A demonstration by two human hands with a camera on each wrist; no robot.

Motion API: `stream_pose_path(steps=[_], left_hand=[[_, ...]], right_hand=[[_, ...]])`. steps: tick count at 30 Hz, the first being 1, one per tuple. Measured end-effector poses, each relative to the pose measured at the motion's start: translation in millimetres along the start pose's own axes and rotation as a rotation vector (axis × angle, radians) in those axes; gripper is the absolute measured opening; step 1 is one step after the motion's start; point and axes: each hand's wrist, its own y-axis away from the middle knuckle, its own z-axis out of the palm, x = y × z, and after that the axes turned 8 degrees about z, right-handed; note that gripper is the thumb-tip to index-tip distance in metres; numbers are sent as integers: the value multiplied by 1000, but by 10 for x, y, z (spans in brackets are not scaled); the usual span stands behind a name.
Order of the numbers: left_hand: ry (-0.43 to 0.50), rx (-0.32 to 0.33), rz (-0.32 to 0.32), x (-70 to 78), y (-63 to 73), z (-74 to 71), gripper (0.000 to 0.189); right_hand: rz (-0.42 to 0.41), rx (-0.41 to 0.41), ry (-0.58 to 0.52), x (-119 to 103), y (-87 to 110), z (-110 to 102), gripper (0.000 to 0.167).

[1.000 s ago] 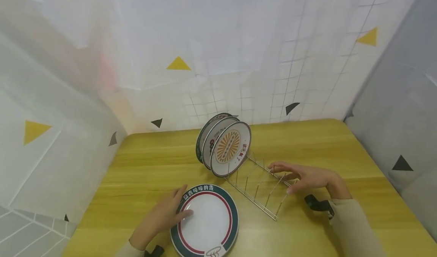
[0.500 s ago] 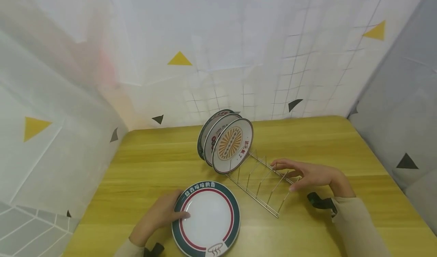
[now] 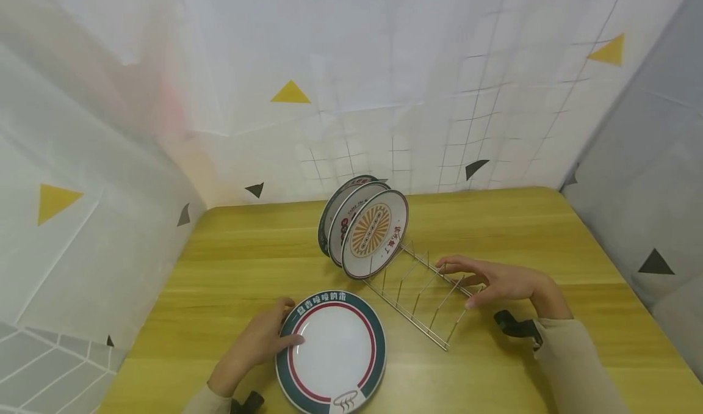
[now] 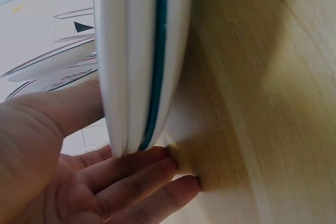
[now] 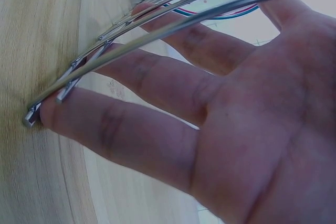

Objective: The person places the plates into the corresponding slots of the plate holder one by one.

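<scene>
A stack of plates (image 3: 332, 359), the top one white with a green and red rim, lies on the table. My left hand (image 3: 263, 334) holds its left edge, thumb over the top plate and fingers at the rim; the left wrist view shows the fingertips low by the table beside the stacked plate edges (image 4: 142, 51). Three patterned plates (image 3: 373, 237) stand on edge in the far-left end of a wire plate rack (image 3: 414, 301). My right hand (image 3: 502, 286) grips the rack's right end, with fingertips (image 5: 55, 111) against its metal rail and the thumb by the wires.
The yellow wooden table (image 3: 241, 261) ends at a pale sheeted wall (image 3: 351, 96) behind the rack. Similar sheets stand at left and right. The standing plates are close to the back edge.
My left fingers, straighter a second ago, have drawn in around the rim of the plate stack. My right hand and the rack keep their places; the head view has shifted slightly.
</scene>
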Motion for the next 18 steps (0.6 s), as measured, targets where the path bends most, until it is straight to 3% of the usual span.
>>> stream_pose_path(steps=[7, 14, 18], left_hand=[[-5, 11, 24, 5, 19, -4, 61], [-58, 133, 22, -19, 34, 82, 55], [2, 176, 31, -32, 25, 110, 52]], right_hand=[[31, -6, -13, 0, -5, 1, 77], [5, -12, -6, 2, -7, -7, 77], [-8, -13, -5, 7, -9, -9, 77]])
